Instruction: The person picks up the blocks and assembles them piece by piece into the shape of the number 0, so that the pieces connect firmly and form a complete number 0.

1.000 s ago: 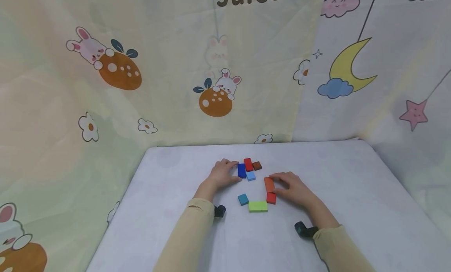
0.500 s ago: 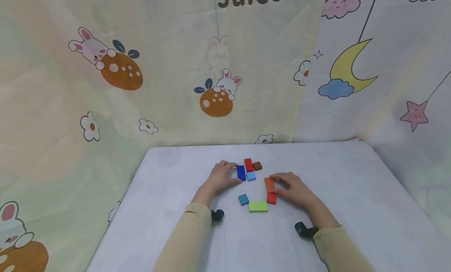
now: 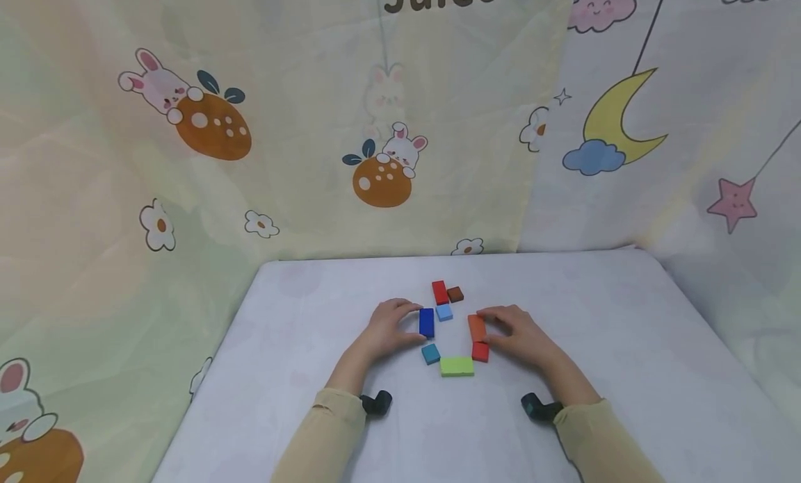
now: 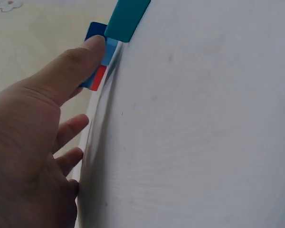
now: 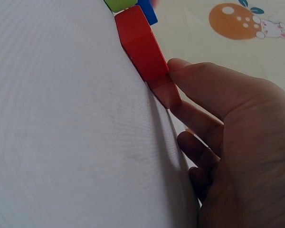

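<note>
My left hand (image 3: 418,323) pinches a dark blue block (image 3: 427,322) between thumb and fingers on the white table (image 3: 300,330). In the left wrist view the thumb (image 4: 80,61) lies against that dark blue block (image 4: 95,31), with a teal block (image 4: 126,19) beyond it. My right hand (image 3: 484,328) holds an orange block (image 3: 477,327), thumb on its near end. A small red block (image 3: 480,351) touches the orange block's near end. The right wrist view shows the orange block (image 5: 165,92) and the red block (image 5: 140,42) end to end.
A green block (image 3: 457,366) and a teal block (image 3: 430,354) lie nearest me between the hands. A light blue block (image 3: 444,312), a red block (image 3: 441,292) and a brown block (image 3: 455,294) sit farther back. Printed curtains (image 3: 375,121) enclose the table.
My left hand has drawn the dark blue block toward me, away from the red and light blue blocks. The right hand and orange block have stayed in place.
</note>
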Motion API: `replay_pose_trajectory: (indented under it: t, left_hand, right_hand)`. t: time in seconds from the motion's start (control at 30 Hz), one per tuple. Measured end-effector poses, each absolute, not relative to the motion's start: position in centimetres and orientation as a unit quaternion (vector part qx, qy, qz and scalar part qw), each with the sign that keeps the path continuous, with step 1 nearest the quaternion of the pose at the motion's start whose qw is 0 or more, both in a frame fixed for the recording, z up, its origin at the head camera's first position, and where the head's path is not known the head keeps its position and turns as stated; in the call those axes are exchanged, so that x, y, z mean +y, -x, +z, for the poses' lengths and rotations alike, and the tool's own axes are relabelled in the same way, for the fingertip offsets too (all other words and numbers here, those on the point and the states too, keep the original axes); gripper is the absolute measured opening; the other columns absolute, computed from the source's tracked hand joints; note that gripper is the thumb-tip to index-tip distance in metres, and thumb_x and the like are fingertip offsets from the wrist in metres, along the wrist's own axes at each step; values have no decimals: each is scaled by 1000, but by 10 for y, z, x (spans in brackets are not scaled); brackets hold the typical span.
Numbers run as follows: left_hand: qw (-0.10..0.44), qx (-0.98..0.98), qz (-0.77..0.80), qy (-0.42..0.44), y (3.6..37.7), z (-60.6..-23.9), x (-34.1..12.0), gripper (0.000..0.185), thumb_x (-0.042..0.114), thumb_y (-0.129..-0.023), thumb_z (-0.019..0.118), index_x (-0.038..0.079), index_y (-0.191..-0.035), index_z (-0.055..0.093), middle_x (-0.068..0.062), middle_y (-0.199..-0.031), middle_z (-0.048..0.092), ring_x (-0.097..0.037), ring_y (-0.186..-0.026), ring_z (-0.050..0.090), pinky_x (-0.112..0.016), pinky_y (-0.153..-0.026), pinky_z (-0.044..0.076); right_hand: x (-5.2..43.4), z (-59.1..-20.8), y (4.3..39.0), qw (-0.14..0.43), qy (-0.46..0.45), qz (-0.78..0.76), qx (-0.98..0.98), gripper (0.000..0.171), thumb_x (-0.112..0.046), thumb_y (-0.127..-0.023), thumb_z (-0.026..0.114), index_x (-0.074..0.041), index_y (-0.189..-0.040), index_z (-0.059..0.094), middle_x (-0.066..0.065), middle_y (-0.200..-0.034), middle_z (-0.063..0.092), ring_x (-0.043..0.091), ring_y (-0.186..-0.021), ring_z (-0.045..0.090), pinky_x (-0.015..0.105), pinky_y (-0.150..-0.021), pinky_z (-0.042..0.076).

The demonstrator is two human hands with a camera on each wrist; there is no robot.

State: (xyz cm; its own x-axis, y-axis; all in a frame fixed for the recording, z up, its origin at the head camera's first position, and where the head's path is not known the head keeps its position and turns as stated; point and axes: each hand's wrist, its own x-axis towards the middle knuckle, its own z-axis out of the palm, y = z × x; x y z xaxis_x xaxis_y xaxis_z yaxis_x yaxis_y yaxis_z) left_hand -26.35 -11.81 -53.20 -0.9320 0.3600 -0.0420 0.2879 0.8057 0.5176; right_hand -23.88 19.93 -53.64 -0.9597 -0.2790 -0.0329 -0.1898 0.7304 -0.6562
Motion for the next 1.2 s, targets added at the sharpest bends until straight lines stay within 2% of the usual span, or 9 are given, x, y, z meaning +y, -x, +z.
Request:
replay_pose_trajectory:
  t: [0.43,0.9,1.07,1.2]
  left_hand:
    - [34,956,195,-216,263,-538,-118,65,54,-83,73,33,-140,53,-2,-149,45,-27,-143,34,-51,-119,27]
    - [45,958,182,-218,262,-539,-118,65,56,-83,72,36,-141,52,-1,-151,43,-26,-146,31,-51,-121,24]
    - [82,949,211,-220,261,-534,-125,67,52,-86,71,39,-146,46,0,-156,38,-27,-150,24,-53,-123,18]
    - [118,928,292,-200,259,-533,-135,57,48,-92,64,44,-145,44,6,-158,36,-26,-153,16,-56,-122,18]
  right_hand:
    - [200,-536,242,66,125,-341,929,55,-42,-86,74,-35,-137,56,3,-140,54,30,-133,43,62,-105,41]
    - [199,-537,241,73,119,-346,928,54,-40,-86,74,-35,-136,56,2,-140,53,29,-134,42,62,-106,41]
    - [199,-537,241,71,123,-342,929,54,-39,-86,74,-35,-136,56,2,-140,54,29,-133,43,61,-106,41]
    - [198,-537,240,72,120,-343,929,54,-39,-86,74,-35,-136,56,1,-140,54,29,-134,42,61,-106,41]
